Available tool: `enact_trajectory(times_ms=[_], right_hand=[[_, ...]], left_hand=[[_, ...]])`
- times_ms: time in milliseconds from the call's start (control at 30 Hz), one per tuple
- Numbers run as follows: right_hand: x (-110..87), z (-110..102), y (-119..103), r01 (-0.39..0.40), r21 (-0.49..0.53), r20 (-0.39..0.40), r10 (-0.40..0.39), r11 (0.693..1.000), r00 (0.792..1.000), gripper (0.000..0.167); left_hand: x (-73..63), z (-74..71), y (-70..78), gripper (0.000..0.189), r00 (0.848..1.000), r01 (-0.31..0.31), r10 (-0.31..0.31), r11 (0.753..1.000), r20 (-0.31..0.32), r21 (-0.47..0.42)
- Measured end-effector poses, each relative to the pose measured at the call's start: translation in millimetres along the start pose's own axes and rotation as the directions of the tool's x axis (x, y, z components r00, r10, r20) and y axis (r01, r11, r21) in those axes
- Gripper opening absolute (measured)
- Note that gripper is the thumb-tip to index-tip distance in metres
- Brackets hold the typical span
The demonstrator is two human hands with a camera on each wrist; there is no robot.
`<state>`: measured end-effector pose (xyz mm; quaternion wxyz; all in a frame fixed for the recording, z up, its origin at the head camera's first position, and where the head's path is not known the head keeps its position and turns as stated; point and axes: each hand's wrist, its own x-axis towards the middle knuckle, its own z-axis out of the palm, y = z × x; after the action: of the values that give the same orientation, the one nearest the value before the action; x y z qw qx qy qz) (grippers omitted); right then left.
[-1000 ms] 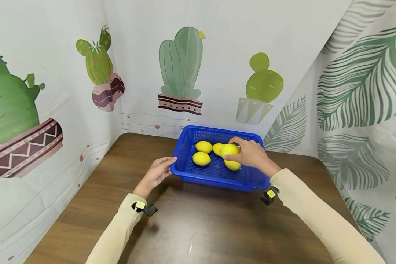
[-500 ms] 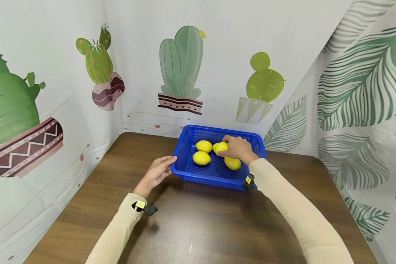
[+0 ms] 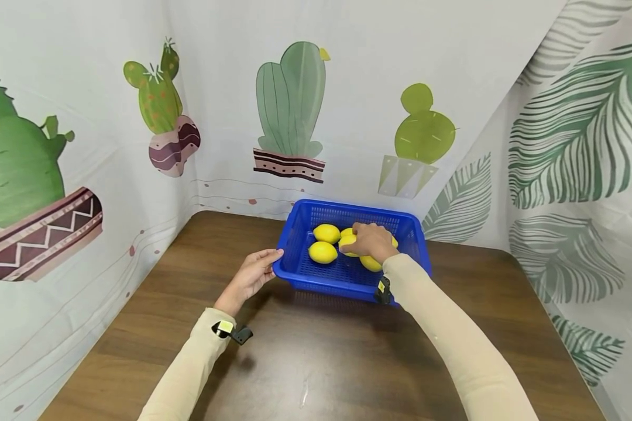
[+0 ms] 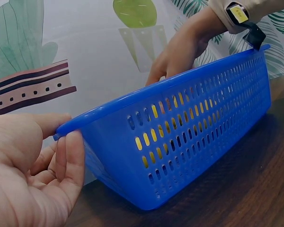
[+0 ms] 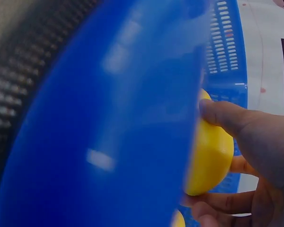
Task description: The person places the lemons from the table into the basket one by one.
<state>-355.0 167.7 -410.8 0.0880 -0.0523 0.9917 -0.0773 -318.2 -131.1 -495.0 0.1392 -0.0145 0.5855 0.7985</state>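
Note:
A blue plastic basket (image 3: 342, 286) with slotted walls stands on the table and holds several lemons. At its near left corner, my left hand (image 3: 250, 276) pinches the rim, thumb on top and fingers below, as the left wrist view also shows. My right hand (image 3: 374, 241) reaches inside and grips a lemon (image 5: 213, 151) between thumb and fingers. Two lemons lie to the left of that hand, a rear lemon (image 3: 326, 233) and a front lemon (image 3: 323, 252). Another lemon (image 3: 370, 263) lies under the right wrist, partly hidden. In the right wrist view, the basket wall covers part of the held lemon.
The brown wooden table (image 3: 305, 362) extends in front of the basket and to both sides. Behind it hangs a white cloth (image 3: 358, 117) printed with cacti and leaves. The basket's back edge is near this cloth.
My right hand has moved left and lower in the basket, its forearm swinging inward. A yellow patch now shows to its right. My left hand keeps its hold on the rim.

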Motion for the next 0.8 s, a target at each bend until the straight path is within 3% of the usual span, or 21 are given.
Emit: enact_trajectory(times_ms=[233, 467, 667, 800], right_hand=[[0.8, 3, -3, -0.004, -0.021, -0.023, 0.003, 1.000, 1.000, 0.078], [-5.2, -11, 2, 0.022, 0.001, -0.089, -0.021, 1.000, 0.996, 0.076], [-29.5, -28, 10, 0.074, 0.078, -0.122, -0.064, 0.994, 0.990, 0.064], [-50.9, -28, 17, 0.109, 0.119, -0.139, -0.093, 0.987, 0.986, 0.058]], left_hand=[[1.4, 1.4, -2.0, 0.008, 1.000, 0.002, -0.002, 1.000, -0.011, -0.004], [2.0, 1.5, -1.9, 0.007, 1.000, 0.008, -0.008, 1.000, -0.006, -0.010], [1.9, 0.5, -0.3, 0.008, 1.000, -0.006, 0.006, 1.000, 0.004, -0.009], [1.0, -1.6, 0.1, 0.008, 1.000, -0.011, 0.011, 1.000, 0.006, 0.010]])
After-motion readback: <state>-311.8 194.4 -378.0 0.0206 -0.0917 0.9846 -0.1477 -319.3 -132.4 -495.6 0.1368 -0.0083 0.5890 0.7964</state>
